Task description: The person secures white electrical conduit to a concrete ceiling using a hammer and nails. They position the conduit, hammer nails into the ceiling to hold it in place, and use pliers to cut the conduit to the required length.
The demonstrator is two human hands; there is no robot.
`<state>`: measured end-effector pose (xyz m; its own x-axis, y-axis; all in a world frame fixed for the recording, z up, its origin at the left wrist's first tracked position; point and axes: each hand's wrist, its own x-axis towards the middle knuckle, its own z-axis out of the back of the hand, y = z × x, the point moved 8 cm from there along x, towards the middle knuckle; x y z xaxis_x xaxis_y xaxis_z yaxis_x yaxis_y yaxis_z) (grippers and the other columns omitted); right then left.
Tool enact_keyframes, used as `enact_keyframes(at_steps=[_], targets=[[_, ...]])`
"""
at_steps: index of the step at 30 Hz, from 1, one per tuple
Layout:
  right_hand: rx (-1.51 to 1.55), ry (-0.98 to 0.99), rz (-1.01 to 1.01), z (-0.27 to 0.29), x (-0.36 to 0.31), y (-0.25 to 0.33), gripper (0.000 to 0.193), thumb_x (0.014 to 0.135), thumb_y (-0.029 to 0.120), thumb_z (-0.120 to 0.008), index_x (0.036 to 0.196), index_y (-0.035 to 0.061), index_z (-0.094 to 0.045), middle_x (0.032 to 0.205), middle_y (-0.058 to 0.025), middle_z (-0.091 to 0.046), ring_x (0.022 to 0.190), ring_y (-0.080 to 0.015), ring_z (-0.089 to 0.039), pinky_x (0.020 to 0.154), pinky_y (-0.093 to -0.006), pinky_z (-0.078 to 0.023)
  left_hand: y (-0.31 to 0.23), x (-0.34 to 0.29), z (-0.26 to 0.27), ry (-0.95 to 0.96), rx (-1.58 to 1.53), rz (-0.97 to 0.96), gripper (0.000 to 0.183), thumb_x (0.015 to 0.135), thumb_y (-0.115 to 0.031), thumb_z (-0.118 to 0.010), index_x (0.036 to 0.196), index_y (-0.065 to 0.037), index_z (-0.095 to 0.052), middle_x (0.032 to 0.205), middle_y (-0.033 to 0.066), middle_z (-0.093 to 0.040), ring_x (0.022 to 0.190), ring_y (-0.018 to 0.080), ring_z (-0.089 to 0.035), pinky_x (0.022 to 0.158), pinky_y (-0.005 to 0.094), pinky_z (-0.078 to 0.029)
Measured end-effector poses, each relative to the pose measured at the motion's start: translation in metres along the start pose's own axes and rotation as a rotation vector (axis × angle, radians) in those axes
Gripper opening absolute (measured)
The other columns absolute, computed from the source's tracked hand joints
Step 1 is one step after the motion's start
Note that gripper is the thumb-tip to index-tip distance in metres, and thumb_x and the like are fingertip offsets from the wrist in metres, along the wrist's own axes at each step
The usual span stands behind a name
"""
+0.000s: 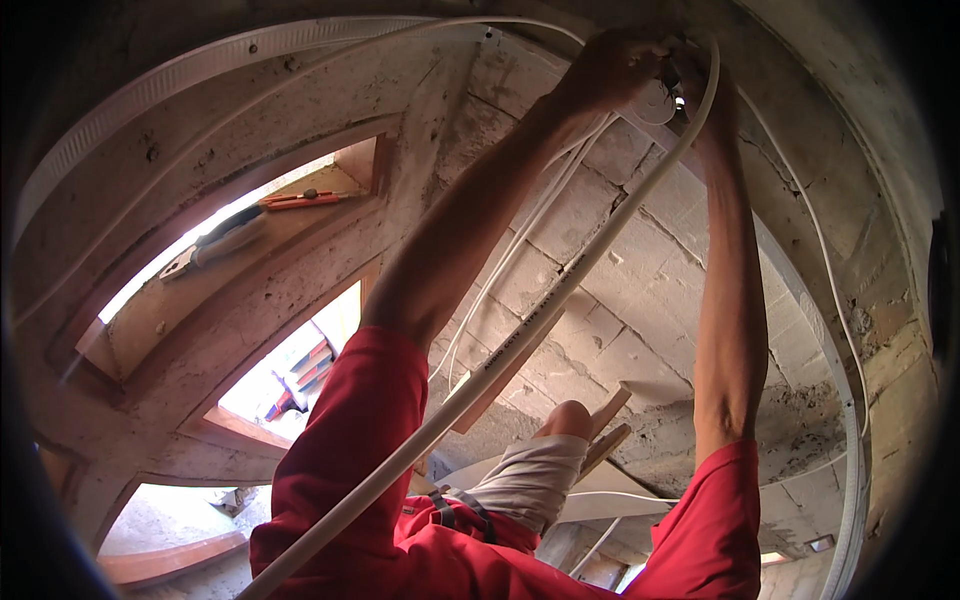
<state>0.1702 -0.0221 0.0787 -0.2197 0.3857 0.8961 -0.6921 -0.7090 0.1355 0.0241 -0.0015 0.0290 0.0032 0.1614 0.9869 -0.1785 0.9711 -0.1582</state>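
Both my arms reach up to the top of the head view, where the wall meets the surface above. My left hand (622, 68) is closed, its fingertips pinched near a small dark spot that I cannot make out. Beside it, my right hand (712, 88) has its fingers bent toward the same spot, partly hidden behind a thick white cable (540, 310). This cable slants from the lower left up past my right hand and bends over at the top. Thin white wires (530, 225) hang below my hands, next to a pale rounded piece (655, 105).
A tool with a pale blade (212, 240) and an orange-red tool (300, 200) lie on a window ledge (170, 300) at left. White ribbed trunking (200, 75) curves along the upper left. A thin white cable (815, 215) runs down the right. Wooden boards (605, 440) are below.
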Motion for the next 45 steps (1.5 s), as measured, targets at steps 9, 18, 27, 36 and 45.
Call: enact_keyframes(at_steps=[9, 18, 27, 36, 45], targets=[[0.308, -0.044, -0.107, 0.001, -0.005, -0.005, 0.032, 0.091, 0.03, -0.072, 0.108, 0.0045, -0.08, 0.088, -0.0016, -0.073, 0.076, -0.0107, -0.065, 0.068, -0.0297, -0.049, 0.026, 0.004, -0.002, 0.184, -0.335, 0.297, 0.044, 0.091, -0.036, -0.079, 0.125, -0.007, -0.074, 0.108, 0.0085, -0.077, 0.101, 0.0171, -0.071, 0.09, 0.0322, -0.053], [-0.053, -0.188, 0.081, 0.002, 0.0, -0.009, 0.032, 0.092, 0.036, -0.066, 0.108, 0.0113, -0.079, 0.096, -0.0155, -0.077, 0.093, -0.0305, -0.075, 0.079, -0.0421, -0.056, 0.018, -0.003, -0.011, -0.006, -0.37, 0.324, 0.04, 0.089, -0.031, -0.08, 0.119, -0.005, -0.076, 0.101, 0.0091, -0.078, 0.092, 0.0134, -0.072, 0.082, 0.0301, -0.056], [0.144, 0.1, -0.094, 0.004, -0.008, -0.001, 0.036, 0.096, 0.036, -0.069, 0.117, 0.0084, -0.077, 0.111, -0.0138, -0.077, 0.103, -0.0272, -0.074, 0.089, -0.0398, -0.055, 0.036, 0.014, -0.01, 0.158, -0.443, 0.243, 0.031, 0.095, -0.031, -0.071, 0.108, -0.004, -0.078, 0.096, 0.0104, -0.077, 0.086, 0.0177, -0.069, 0.076, 0.0356, -0.053], [-0.283, 0.019, 0.423, 0.022, -0.039, 0.033, 0.049, 0.094, 0.026, -0.076, 0.136, 0.0051, -0.062, 0.118, -0.0124, -0.072, 0.113, -0.0268, -0.067, 0.097, -0.0409, -0.052, 0.015, 0.017, -0.014, 0.051, -0.236, 0.185, 0.028, 0.092, -0.027, -0.075, 0.112, -0.007, -0.078, 0.096, 0.0071, -0.078, 0.089, 0.0145, -0.074, 0.082, 0.0306, -0.057], [-0.618, -0.007, 0.202, 0.029, -0.043, 0.026, 0.05, 0.089, 0.042, -0.076, 0.125, 0.0098, -0.064, 0.127, -0.02, -0.06, 0.113, -0.0445, -0.064, 0.084, -0.0565, -0.058, -0.005, 0.012, -0.023, -0.146, 0.02, 0.056, 0.028, 0.093, -0.027, -0.073, 0.113, -0.007, -0.078, 0.098, 0.0103, -0.078, 0.087, 0.0181, -0.075, 0.082, 0.0325, -0.059]])
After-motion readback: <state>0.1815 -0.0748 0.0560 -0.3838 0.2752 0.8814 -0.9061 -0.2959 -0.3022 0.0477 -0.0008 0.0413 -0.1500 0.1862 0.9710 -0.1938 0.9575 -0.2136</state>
